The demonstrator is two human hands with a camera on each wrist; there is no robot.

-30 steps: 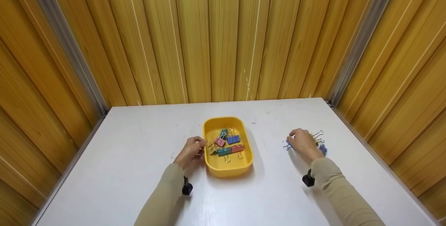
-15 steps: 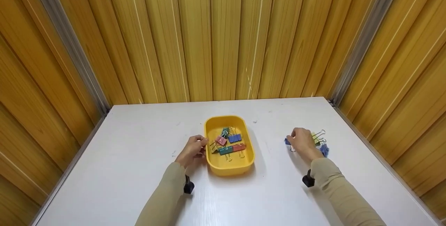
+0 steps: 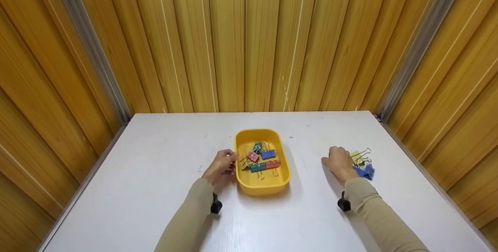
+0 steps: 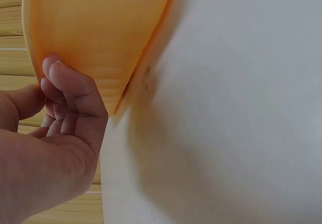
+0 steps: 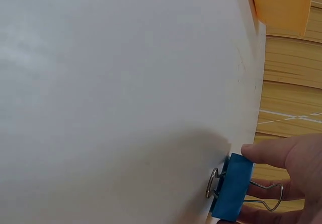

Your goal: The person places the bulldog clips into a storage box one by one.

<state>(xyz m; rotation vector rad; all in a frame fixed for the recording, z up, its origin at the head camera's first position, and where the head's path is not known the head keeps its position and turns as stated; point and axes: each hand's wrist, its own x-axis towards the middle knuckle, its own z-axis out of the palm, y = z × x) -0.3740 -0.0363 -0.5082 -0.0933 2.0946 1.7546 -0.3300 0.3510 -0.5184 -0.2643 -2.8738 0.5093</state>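
Note:
My left hand (image 3: pixel 221 166) holds the left rim of a yellow plastic tray (image 3: pixel 264 191). Its curled fingers (image 4: pixel 75 83) lie against the outer wall in the left wrist view, thumb at the rim. Inside the tray lie several binder clips, among them a teal clip (image 3: pixel 257 167), a red clip (image 3: pixel 273 164), a blue one (image 3: pixel 268 154) and a pink one (image 3: pixel 252 156). On the right of the table, my right hand (image 3: pixel 339 162) grips a blue binder clip (image 5: pixel 234 189) with wire handles; the head view hides this clip behind the hand.
Just right of my right hand lie a yellow-green binder clip (image 3: pixel 355 158) and blue binder clips (image 3: pixel 367 172) in a small heap. The white table (image 3: pixel 311 213) is enclosed by wood-patterned walls (image 3: pixel 256 42).
The blue clip at my right fingertips showed earlier and is now behind the hand, which has shifted slightly left from the heap. My left hand stays on the tray. The head view has shifted.

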